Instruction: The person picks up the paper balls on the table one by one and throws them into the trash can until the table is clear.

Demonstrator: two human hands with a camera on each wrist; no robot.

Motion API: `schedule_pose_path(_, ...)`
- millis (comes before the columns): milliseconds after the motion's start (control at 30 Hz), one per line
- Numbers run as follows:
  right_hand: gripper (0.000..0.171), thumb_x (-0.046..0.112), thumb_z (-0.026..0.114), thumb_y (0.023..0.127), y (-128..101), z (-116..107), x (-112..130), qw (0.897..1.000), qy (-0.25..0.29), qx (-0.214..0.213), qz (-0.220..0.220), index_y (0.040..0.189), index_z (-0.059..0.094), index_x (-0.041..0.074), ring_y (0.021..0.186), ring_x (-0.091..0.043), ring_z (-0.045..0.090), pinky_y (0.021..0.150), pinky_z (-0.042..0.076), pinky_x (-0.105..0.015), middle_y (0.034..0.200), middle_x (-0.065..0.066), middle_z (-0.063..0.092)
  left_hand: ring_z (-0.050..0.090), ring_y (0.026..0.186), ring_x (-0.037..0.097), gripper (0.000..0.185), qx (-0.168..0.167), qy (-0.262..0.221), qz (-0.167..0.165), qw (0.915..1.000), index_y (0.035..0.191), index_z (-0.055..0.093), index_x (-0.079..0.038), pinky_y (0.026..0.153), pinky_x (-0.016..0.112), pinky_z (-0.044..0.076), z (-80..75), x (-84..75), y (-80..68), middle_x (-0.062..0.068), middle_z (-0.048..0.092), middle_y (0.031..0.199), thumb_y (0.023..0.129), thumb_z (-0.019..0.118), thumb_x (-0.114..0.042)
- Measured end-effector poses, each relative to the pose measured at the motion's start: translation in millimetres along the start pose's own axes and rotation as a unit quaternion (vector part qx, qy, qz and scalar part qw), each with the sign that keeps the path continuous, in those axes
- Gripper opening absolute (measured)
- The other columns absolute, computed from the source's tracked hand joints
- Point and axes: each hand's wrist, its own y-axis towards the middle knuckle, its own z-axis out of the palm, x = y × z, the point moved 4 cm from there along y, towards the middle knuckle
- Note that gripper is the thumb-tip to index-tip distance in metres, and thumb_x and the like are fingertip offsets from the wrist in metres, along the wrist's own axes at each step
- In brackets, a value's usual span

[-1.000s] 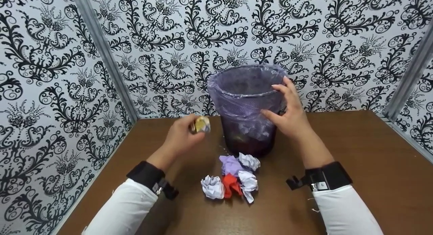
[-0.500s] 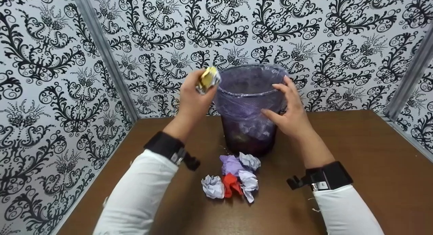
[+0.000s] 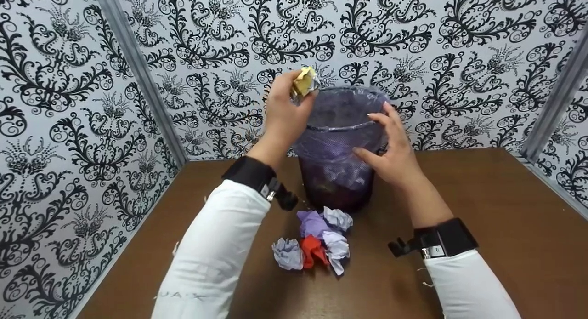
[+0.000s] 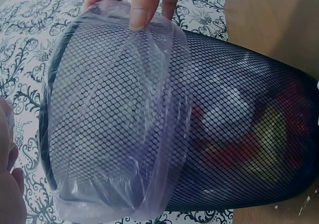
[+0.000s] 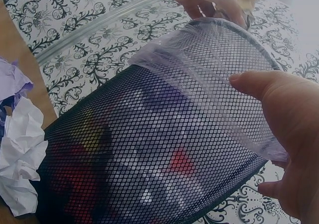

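Paper balls (image 3: pixel 317 245) before bin (image 3: pixel 337 181)

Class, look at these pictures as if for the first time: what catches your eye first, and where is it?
First, the black mesh bin lined with a purple bag, standing at the back of the brown table. The left hand holds a yellow paper ball above its rim, while the right hand steadies its side. In front lies a heap of crumpled papers, white, lilac and red.

Head view looks down; wrist views close, sharing mesh bin (image 3: pixel 337 144).
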Motion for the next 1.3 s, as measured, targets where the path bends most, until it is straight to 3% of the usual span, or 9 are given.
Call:
schedule_pose_path(200,0.074,0.034,0.084,0.074,0,0,-1,1.0,0.006,-0.006,-0.005,0.138,0.045,0.034,0.145,-0.027,0.021,0.112,0.021,-0.064,0.161,0.005,0.015,0.053,0.1,0.007,0.04,0.043,0.031,-0.046,0.9975,0.122,0.056,-0.02,0.086,0.016,0.048,17.0,0.5,6.5,-0.003,0.053,0.112,0.086,0.074,-0.02)
schedule_pose_path(400,0.075,0.036,0.085,0.074,0,1,0,1.0,0.011,-0.001,0.006,0.137,0.045,0.035,0.144,-0.024,0.022,0.112,0.022,-0.062,0.161,0.006,0.014,0.055,0.1,0.008,0.047,0.113,0.073,-0.106,0.9852,0.125,0.056,-0.022,0.085,0.02,0.05,31.9,4.2,6.3,-0.003,0.054,0.116,0.083,0.076,-0.021)
schedule_pose_path(633,0.075,0.035,0.085,0.073,1,0,2,1.0,0.018,0.003,0.018,0.137,0.045,0.036,0.144,-0.024,0.022,0.112,0.023,-0.062,0.161,0.009,0.013,0.059,0.095,0.01,0.044,0.184,0.041,-0.15,0.9707,0.116,0.059,-0.027,0.082,0.025,0.052,37.1,6.9,7.8,-0.006,0.061,0.107,0.078,0.081,-0.019)
schedule_pose_path(900,0.075,0.036,0.084,0.074,-1,1,1,1.0,0.014,0.007,0.018,0.137,0.044,0.036,0.144,-0.025,0.023,0.11,0.024,-0.065,0.162,0.006,0.012,0.061,0.087,0.014,0.041,0.207,0.04,-0.159,0.9645,0.112,0.062,-0.02,0.073,0.023,0.053,38.3,4.3,5.9,-0.003,0.062,0.098,0.076,0.082,-0.017)
schedule_pose_path(1033,0.074,0.035,0.084,0.074,-1,1,1,1.0,0.01,0.007,0.009,0.138,0.044,0.033,0.144,-0.026,0.021,0.112,0.022,-0.064,0.162,0.003,0.014,0.061,0.087,0.015,0.037,0.231,0.051,-0.152,0.9597,0.112,0.062,-0.017,0.071,0.024,0.054,39.0,1.2,3.8,0.0,0.062,0.098,0.08,0.079,-0.024)
schedule_pose_path(1167,0.074,0.034,0.083,0.075,1,1,0,1.0,0.005,0.005,0.002,0.138,0.045,0.031,0.145,-0.027,0.02,0.113,0.019,-0.063,0.161,-0.001,0.015,0.061,0.102,0.017,0.053,0.274,0.088,-0.14,0.9473,0.128,0.058,-0.018,0.088,0.031,0.052,40.8,-2.3,1.7,0.003,0.063,0.118,0.085,0.071,-0.046)
schedule_pose_path(1300,0.073,0.033,0.083,0.076,1,0,-1,1.0,0.004,0.001,-0.007,0.138,0.045,0.029,0.145,-0.028,0.02,0.113,0.019,-0.063,0.161,-0.004,0.016,0.051,0.126,0.018,0.073,0.306,0.135,-0.126,0.9338,0.142,0.047,-0.029,0.107,0.041,0.04,41.2,-5.3,-1.0,-0.001,0.05,0.144,0.082,0.062,-0.067)
